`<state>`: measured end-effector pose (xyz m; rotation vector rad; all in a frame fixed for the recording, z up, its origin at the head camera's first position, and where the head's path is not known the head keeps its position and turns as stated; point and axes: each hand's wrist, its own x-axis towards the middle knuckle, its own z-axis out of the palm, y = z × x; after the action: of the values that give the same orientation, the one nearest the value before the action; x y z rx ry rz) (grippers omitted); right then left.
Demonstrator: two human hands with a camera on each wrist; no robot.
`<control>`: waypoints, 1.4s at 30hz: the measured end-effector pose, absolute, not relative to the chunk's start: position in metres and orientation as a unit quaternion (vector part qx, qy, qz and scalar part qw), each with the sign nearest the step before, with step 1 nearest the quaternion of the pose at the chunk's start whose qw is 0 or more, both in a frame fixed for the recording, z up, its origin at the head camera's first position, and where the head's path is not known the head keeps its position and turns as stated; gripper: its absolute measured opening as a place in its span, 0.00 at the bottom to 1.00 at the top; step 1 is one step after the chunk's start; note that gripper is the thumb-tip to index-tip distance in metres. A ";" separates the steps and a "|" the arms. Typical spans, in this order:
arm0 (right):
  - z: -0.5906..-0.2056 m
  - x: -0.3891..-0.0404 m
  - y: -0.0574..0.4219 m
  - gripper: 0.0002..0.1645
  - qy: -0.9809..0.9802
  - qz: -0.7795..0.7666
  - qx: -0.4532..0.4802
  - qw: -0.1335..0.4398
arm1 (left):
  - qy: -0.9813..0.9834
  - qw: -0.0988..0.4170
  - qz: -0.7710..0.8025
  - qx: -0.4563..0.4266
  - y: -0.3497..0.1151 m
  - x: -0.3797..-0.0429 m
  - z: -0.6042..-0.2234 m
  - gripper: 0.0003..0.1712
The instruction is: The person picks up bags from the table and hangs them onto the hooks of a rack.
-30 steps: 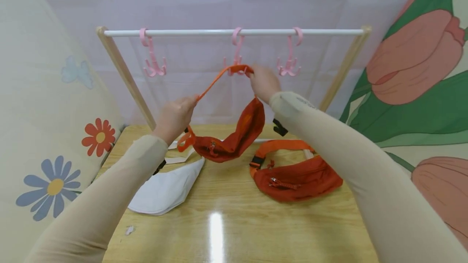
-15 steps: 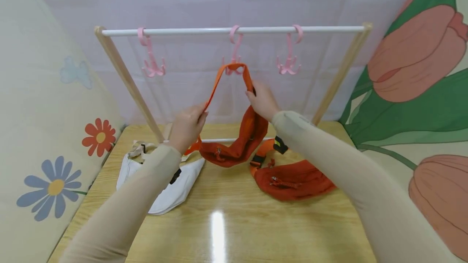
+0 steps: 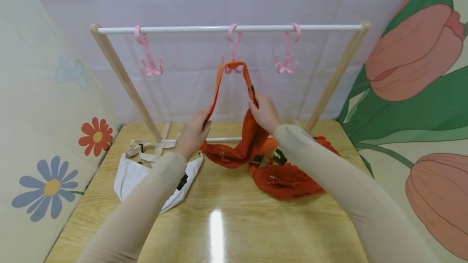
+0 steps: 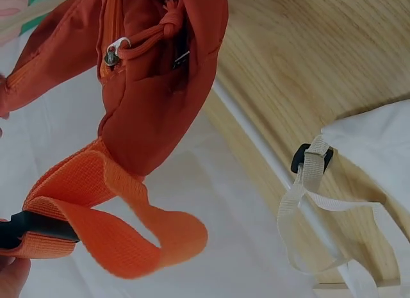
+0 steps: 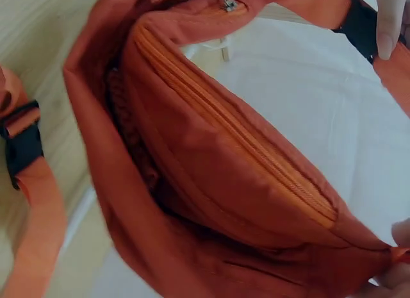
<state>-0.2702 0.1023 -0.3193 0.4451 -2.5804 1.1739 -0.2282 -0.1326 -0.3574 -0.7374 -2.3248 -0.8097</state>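
Note:
An orange-red waist bag (image 3: 230, 156) hangs by its orange strap (image 3: 219, 80), which loops over the prongs of the middle pink hook (image 3: 232, 54). With my left hand (image 3: 193, 134) I grip the strap's left side by a black buckle (image 4: 45, 226). A loose strap loop (image 4: 186, 237) dangles beneath it. My right hand (image 3: 266, 113) pinches the right side, where strap meets bag. In the right wrist view the bag's zipper (image 5: 237, 128) faces the camera, and fingers (image 5: 402, 272) of the right hand show at the corner.
A white rail (image 3: 175, 29) on wooden legs carries a left pink hook (image 3: 150, 66) and a right pink hook (image 3: 286, 65). On the wooden table (image 3: 241, 222) lie a white waist bag (image 3: 128, 175) and a second orange-red waist bag (image 3: 285, 184), partly behind my arms.
My right hand has come down from beside the hook, along the strap. My left hand has moved right and lower. The strap now forms a narrower arch over the hook.

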 end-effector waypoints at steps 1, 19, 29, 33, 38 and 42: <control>-0.321 -0.269 0.104 0.11 -0.892 0.402 0.156 0.135 | -0.866 0.284 -0.305 -0.275 -0.132 -0.229 -0.359 0.24; -0.351 -0.259 0.118 0.33 -0.893 0.428 0.109 0.081 | -0.863 0.256 -0.372 -0.225 -0.131 -0.227 -0.375 0.31; -0.367 -0.255 0.130 0.33 -0.886 0.457 0.060 0.047 | -0.883 0.206 -0.360 -0.220 -0.131 -0.221 -0.373 0.32; -0.373 -0.254 0.136 0.33 -0.888 0.456 0.043 0.040 | -0.886 0.197 -0.363 -0.213 -0.132 -0.219 -0.377 0.31; -0.379 -0.252 0.143 0.34 -0.890 0.451 0.053 0.045 | -0.893 0.188 -0.360 -0.197 -0.135 -0.217 -0.386 0.31; -0.383 -0.251 0.148 0.34 -0.892 0.447 0.052 0.039 | -0.903 0.166 -0.354 -0.176 -0.138 -0.214 -0.395 0.31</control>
<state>-0.2506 0.1475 -0.3829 0.1601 -2.7357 1.3706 -0.2137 -0.1383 -0.3948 -0.5008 -2.5716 -1.0091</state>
